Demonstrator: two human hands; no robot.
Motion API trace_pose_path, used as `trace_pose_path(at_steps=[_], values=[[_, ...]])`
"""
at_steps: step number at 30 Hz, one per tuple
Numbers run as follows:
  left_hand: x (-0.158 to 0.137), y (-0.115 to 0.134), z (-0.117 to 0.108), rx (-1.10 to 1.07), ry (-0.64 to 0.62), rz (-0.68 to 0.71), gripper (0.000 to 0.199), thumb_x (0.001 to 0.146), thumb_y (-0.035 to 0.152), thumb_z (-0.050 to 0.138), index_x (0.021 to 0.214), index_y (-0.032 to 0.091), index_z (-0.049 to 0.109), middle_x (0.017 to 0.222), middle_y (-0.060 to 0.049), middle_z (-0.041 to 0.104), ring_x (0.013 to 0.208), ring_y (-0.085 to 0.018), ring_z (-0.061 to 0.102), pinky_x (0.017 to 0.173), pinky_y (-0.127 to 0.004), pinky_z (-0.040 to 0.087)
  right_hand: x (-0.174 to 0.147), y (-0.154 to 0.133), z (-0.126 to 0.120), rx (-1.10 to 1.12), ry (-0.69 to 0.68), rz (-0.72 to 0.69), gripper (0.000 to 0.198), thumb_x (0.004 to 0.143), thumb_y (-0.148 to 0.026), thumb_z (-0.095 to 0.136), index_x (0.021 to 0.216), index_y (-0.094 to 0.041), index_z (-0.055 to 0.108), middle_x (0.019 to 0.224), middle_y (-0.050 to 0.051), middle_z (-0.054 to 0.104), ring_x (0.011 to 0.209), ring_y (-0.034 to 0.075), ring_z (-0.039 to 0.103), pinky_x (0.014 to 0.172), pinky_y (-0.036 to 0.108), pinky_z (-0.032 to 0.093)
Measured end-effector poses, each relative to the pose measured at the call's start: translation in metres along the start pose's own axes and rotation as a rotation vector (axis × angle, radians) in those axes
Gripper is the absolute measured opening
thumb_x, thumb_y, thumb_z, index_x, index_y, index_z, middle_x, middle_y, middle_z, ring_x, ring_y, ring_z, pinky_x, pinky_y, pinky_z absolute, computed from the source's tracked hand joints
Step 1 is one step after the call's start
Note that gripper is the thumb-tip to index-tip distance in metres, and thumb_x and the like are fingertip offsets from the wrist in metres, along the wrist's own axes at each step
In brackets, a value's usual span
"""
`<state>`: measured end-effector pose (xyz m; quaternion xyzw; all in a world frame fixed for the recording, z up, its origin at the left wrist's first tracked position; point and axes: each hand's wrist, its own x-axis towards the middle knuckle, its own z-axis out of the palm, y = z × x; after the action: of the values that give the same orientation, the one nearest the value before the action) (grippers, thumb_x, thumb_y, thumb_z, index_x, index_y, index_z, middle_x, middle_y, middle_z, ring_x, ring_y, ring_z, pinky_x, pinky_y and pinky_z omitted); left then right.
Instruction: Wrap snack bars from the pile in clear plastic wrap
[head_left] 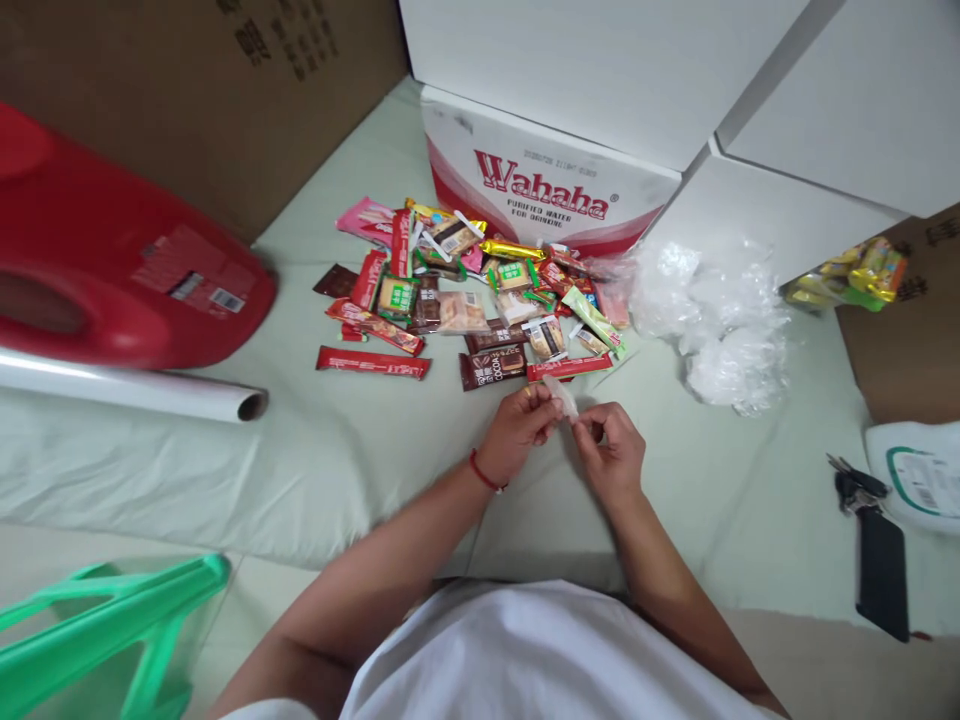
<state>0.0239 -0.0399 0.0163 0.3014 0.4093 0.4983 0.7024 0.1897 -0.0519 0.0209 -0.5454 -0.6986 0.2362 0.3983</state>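
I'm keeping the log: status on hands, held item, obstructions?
Left hand and right hand pinching small translucent plastic piece. Snack packets piled close beyond. Clear plastic heap off right; neither blocks the hands.

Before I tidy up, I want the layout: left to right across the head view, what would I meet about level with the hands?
White roll → left hand → held plastic → right hand → plastic heap → keys → white pack.
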Motion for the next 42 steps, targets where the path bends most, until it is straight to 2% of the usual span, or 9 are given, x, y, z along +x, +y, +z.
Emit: trace_pose_path(at_steps=[3, 7, 10, 13, 20, 26, 34, 39, 42], values=[[0.001, 0.001, -0.004, -0.055, 0.010, -0.005, 0.045, 0.072, 0.054, 0.087, 0.078, 0.019, 0.059, 0.060, 0.006, 0.054, 0.050, -0.006, 0.039, 0.049, -0.022, 0.027, 0.000, 0.001, -0.001, 0.065, -0.030, -0.013, 0.015, 0.093, -0.041, 0.073, 0.095, -0.027, 0.069, 0.089, 0.003, 0.064, 0.073, 0.019, 0.055, 0.070, 0.035, 0.050], [0.001, 0.001, -0.004, -0.044, -0.007, -0.008, 0.042, 0.071, 0.049, 0.087, 0.080, 0.018, 0.060, 0.062, 0.006, 0.057, 0.052, -0.006, 0.041, 0.051, -0.023, 0.029, 0.000, 0.006, -0.002, 0.211, 0.008, 0.026, 0.046, 0.087, -0.050, 0.079, 0.124, -0.028, 0.065, 0.115, 0.007, 0.062, 0.085, 0.019, 0.057, 0.079, 0.036, 0.052], [0.002, 0.001, -0.004, -0.045, -0.033, -0.018, 0.035, 0.069, 0.040, 0.085, 0.076, 0.019, 0.059, 0.062, 0.005, 0.057, 0.054, -0.007, 0.043, 0.054, -0.024, 0.031, 0.002, 0.009, -0.003, 0.259, -0.005, 0.104, 0.025, 0.094, -0.047, 0.071, 0.105, -0.025, 0.072, 0.106, 0.006, 0.066, 0.093, 0.021, 0.061, 0.086, 0.036, 0.051], [0.003, 0.004, -0.006, -0.113, -0.038, -0.019, 0.023, 0.064, 0.031, 0.079, 0.068, 0.018, 0.060, 0.061, 0.004, 0.054, 0.057, -0.009, 0.044, 0.059, -0.025, 0.034, 0.007, 0.012, -0.006, 0.425, 0.031, 0.245, 0.026, 0.095, -0.049, 0.069, 0.090, -0.023, 0.071, 0.097, 0.004, 0.069, 0.095, 0.021, 0.063, 0.091, 0.036, 0.050], [0.008, 0.014, -0.010, -0.236, -0.021, -0.048, 0.026, 0.057, 0.030, 0.082, 0.068, 0.018, 0.062, 0.085, -0.003, 0.068, 0.072, -0.013, 0.057, 0.067, -0.027, 0.044, 0.017, 0.022, -0.017, 0.666, 0.235, 0.522, 0.040, 0.080, -0.056, 0.082, 0.085, -0.022, 0.062, 0.075, -0.004, 0.060, 0.060, 0.011, 0.049, 0.056, 0.023, 0.042], [0.010, 0.008, -0.011, -0.212, 0.017, -0.021, 0.045, 0.061, 0.043, 0.095, 0.078, 0.020, 0.059, 0.066, 0.006, 0.053, 0.058, -0.008, 0.045, 0.056, -0.023, 0.037, 0.017, 0.022, -0.021, 0.708, 0.238, 0.639, 0.050, 0.070, -0.061, 0.087, 0.086, -0.023, 0.059, 0.066, -0.008, 0.054, 0.044, 0.007, 0.030, 0.037, 0.022, 0.021], [0.007, 0.015, -0.014, -0.160, -0.119, -0.164, 0.068, 0.068, 0.080, 0.080, 0.088, 0.016, 0.072, 0.077, -0.003, 0.067, 0.062, -0.013, 0.058, 0.056, -0.026, 0.043, 0.011, 0.017, -0.039, 0.505, 0.143, 0.396, 0.034, 0.083, -0.055, 0.082, 0.084, -0.022, 0.072, 0.070, -0.004, 0.061, 0.059, 0.011, 0.047, 0.055, 0.024, 0.038], [0.001, 0.014, -0.012, 0.085, -0.331, -0.135, 0.057, 0.065, 0.064, 0.091, 0.089, 0.015, 0.075, 0.077, -0.002, 0.069, 0.066, -0.012, 0.057, 0.062, -0.025, 0.041, 0.019, 0.012, -0.050, 0.369, -0.111, 0.200, 0.024, 0.086, -0.048, 0.081, 0.085, -0.024, 0.081, 0.076, 0.000, 0.068, 0.067, 0.016, 0.055, 0.063, 0.030, 0.044], [-0.002, 0.007, -0.006, 0.162, -0.364, -0.085, 0.052, 0.065, 0.063, 0.090, 0.078, 0.017, 0.069, 0.066, 0.004, 0.060, 0.059, -0.009, 0.046, 0.059, -0.024, 0.035, 0.026, 0.011, -0.046, 0.314, -0.054, 0.163, 0.023, 0.087, -0.047, 0.079, 0.092, -0.025, 0.081, 0.084, 0.002, 0.069, 0.076, 0.017, 0.059, 0.070, 0.031, 0.047]])
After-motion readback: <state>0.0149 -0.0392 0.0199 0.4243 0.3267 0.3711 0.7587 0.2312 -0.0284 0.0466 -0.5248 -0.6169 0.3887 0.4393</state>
